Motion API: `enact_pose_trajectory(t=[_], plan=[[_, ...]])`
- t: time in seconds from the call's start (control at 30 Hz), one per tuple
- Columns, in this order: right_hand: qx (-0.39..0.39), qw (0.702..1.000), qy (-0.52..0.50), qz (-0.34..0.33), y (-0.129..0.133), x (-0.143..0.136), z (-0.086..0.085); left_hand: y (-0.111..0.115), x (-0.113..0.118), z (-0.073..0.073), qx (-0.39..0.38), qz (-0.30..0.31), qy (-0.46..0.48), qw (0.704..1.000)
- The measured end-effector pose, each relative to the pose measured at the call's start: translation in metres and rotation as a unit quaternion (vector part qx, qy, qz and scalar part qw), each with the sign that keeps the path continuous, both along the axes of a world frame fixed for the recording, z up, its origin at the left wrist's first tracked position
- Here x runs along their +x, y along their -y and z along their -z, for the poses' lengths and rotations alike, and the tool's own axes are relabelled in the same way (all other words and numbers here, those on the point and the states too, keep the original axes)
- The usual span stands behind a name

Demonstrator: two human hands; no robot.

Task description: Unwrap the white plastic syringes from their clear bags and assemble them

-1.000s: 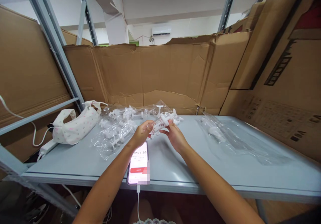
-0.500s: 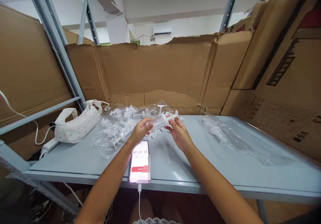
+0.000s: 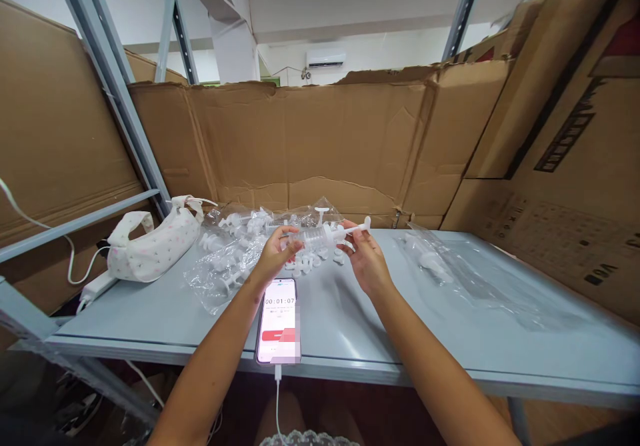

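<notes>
Head view, syringe (image 3: 320,235) level, spanning left hand (image 3: 273,259) grip and right hand (image 3: 367,261) grip

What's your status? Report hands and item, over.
Left hand and right hand both gripping clear plastic syringe, held level above grey table. White phone lies beneath. Nothing blocking.

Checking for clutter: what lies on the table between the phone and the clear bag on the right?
Head view: only bare table between phone and clear bag; the right hand and forearm pass above it.
</notes>
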State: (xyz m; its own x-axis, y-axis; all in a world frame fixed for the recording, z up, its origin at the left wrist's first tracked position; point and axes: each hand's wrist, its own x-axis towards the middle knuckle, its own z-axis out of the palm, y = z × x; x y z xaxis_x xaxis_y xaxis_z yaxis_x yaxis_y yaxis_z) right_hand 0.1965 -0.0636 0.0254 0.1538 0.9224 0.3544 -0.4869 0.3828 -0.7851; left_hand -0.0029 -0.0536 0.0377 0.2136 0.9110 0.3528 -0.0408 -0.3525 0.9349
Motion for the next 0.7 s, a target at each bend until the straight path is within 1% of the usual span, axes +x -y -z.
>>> enact_pose_trajectory(t=[0.2, 0.27, 0.33, 0.43, 0.5, 0.57, 0.7], plan=[[-0.003, 0.996, -0.062, 0.069, -0.007, 0.018, -0.005, -0.008, -0.01, -0.003, 0.023, -0.093, 0.05, 0.994], [-0.003, 0.993, -0.052, 0.109, -0.01, 0.021, -0.005, -0.013, -0.013, -0.001, 0.038, -0.142, 0.048, 0.988], [0.002, 0.987, -0.012, 0.161, -0.015, 0.023, -0.002, -0.019, -0.016, 0.002, 0.066, -0.206, 0.025, 0.976], [0.019, 0.977, 0.062, 0.204, -0.023, 0.021, 0.005, -0.029, -0.019, 0.009, 0.117, -0.295, -0.053, 0.947], [0.026, 0.97, 0.113, 0.212, -0.027, 0.019, 0.012, -0.034, -0.019, 0.013, 0.131, -0.33, -0.132, 0.926], [0.027, 0.961, 0.168, 0.218, -0.031, 0.018, 0.017, -0.04, -0.02, 0.018, 0.135, -0.339, -0.206, 0.908], [0.021, 0.941, 0.25, 0.228, -0.032, 0.017, 0.023, -0.053, -0.02, 0.028, 0.125, -0.317, -0.303, 0.89]])
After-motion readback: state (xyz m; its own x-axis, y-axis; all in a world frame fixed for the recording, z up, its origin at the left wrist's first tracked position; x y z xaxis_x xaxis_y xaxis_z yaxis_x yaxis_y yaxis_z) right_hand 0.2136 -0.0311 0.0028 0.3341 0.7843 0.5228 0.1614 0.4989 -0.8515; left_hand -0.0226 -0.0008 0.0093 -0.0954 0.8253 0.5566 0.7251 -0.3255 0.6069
